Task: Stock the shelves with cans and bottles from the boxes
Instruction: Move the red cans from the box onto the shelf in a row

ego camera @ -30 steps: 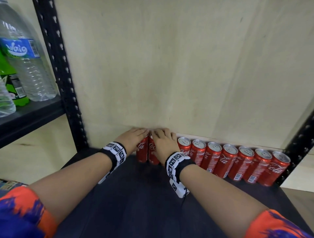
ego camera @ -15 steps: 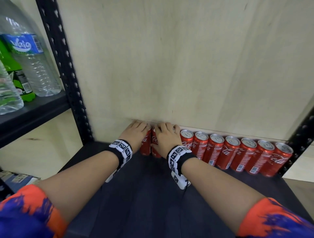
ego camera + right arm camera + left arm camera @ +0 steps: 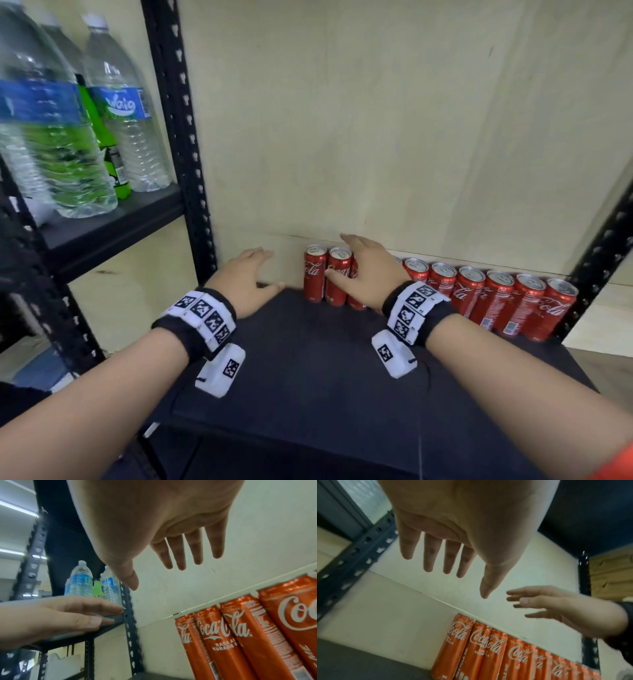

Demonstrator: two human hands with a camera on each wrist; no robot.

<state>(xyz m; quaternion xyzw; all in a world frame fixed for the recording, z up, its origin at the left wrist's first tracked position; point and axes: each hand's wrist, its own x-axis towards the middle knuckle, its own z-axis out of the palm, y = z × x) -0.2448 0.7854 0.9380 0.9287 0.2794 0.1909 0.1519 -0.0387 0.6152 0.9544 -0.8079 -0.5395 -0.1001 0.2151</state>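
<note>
Coca-Cola cans (image 3: 442, 291), Waig water bottle (image 3: 128, 106)

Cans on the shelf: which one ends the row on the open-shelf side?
The leftmost can, upright at the back wall; bare shelf to its left, every other can to its right.

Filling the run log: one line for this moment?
left hand: open, empty | right hand: open, above cans | cans: upright row at shelf back
</note>
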